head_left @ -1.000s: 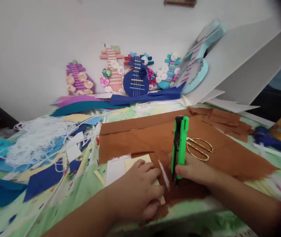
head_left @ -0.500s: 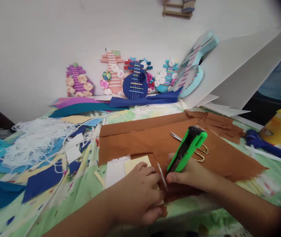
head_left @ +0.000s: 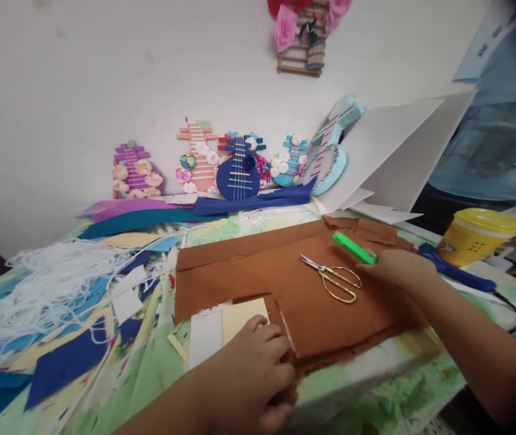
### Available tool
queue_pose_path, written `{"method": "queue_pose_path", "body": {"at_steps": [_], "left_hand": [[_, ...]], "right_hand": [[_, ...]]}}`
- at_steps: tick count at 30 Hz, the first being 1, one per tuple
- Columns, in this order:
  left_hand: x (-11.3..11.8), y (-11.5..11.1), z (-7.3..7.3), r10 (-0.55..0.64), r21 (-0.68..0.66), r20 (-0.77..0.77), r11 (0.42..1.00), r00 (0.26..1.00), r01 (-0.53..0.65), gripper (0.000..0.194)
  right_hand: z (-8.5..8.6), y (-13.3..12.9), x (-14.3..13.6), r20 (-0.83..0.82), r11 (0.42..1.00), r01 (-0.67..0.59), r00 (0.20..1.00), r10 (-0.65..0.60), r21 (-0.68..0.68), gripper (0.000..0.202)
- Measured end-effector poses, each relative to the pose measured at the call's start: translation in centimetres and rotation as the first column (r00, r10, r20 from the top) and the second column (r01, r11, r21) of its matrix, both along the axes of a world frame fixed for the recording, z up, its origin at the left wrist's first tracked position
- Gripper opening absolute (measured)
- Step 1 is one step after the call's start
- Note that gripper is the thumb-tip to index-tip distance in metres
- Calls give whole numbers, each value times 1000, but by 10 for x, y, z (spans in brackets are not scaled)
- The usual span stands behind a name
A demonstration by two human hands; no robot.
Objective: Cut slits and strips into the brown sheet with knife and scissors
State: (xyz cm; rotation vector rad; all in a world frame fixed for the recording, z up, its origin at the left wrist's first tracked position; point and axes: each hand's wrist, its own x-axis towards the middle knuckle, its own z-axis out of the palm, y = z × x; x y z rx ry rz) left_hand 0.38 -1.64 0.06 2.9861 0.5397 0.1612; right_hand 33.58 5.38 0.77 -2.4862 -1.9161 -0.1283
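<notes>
The green cutter [head_left: 355,248] is in the right hand [head_left: 396,269], over the right part of the brown sheet [head_left: 244,272]; it slants, its free end pointing left and away from the person; whether it touches the sheet I cannot tell. The right forearm comes in from the lower right corner and angles up and leftward; the hand is closed round the cutter's near end, back of the hand upward, most fingers hidden.

The left hand [head_left: 258,362] lies palm down at the near left edge of the sheet, forearm rising from the bottom; its fingers are bent and close together, over the cream card [head_left: 244,319]; whether they grip anything I cannot tell. The white card [head_left: 206,335] is just left of the cream one; the gold-handled scissors [head_left: 337,281] lie on the sheet between the hands, blades toward the upper left.

Farther out on the surface [head_left: 330,393], white string [head_left: 65,293] is heaped at left; a blue tool [head_left: 460,270] lies at right, near a yellow tub [head_left: 480,238]; small model instruments [head_left: 238,175] stand along the wall.
</notes>
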Motion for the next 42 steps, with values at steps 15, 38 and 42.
{"method": "queue_pose_path", "body": {"at_steps": [15, 38, 42], "left_hand": [[-8, 16, 0, 117, 55, 61, 991, 991, -120, 22], [-4, 21, 0, 365, 12, 82, 930, 927, -367, 14], [-5, 20, 1, 385, -2, 78, 923, 920, -386, 18]], "right_hand": [[1, -7, -66, -144, 902, -424, 901, 410, -85, 19], [11, -23, -58, -89, 909, -377, 926, 367, -177, 20], [7, -24, -52, -133, 915, -364, 929, 344, -172, 15]]}}
